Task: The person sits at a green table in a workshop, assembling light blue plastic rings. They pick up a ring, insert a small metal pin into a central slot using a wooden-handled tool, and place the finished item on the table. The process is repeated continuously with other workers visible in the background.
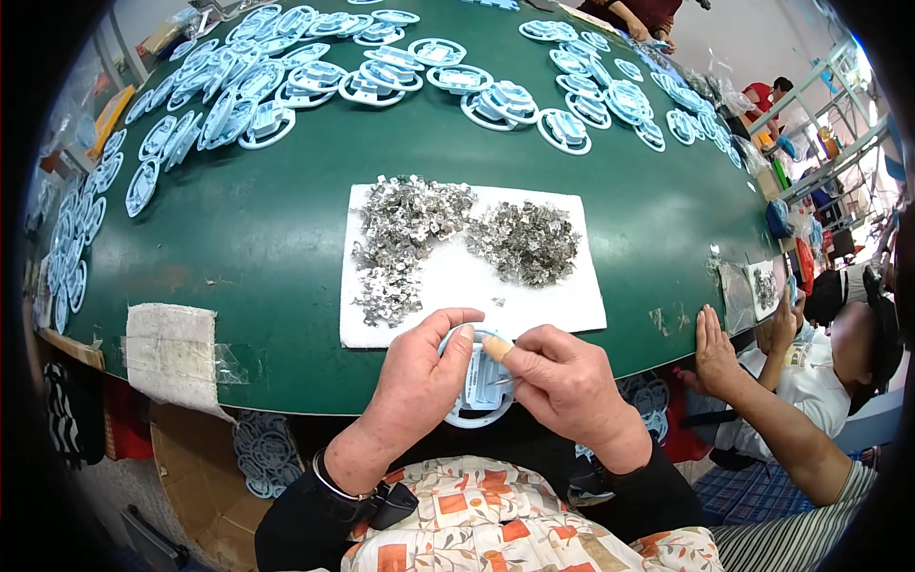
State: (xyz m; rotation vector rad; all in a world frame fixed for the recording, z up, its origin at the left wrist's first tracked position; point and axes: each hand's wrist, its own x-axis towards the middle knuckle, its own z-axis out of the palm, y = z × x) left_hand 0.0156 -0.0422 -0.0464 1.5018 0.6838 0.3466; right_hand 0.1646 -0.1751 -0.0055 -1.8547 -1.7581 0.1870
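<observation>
Between my hands, at the table's near edge, is a light blue oval plastic part [483,393] with a rim and a raised middle. My left hand [416,374] grips its left side, thumb over the upper rim. My right hand [562,381] is closed at its right side, with a tan covering on the thumb tip; whether a small piece sits in those fingers is hidden. Just beyond lies a white board [477,319] bearing two piles of small metal clips, a larger left pile [405,224] and a right pile [526,243].
Many similar blue parts [272,57] cover the far left of the green table [267,276], with another group [624,100] at far right. A cloth pad [172,348] is taped at the left edge. Co-workers' hands [720,353] are at the right. A cardboard box [205,467] stands below.
</observation>
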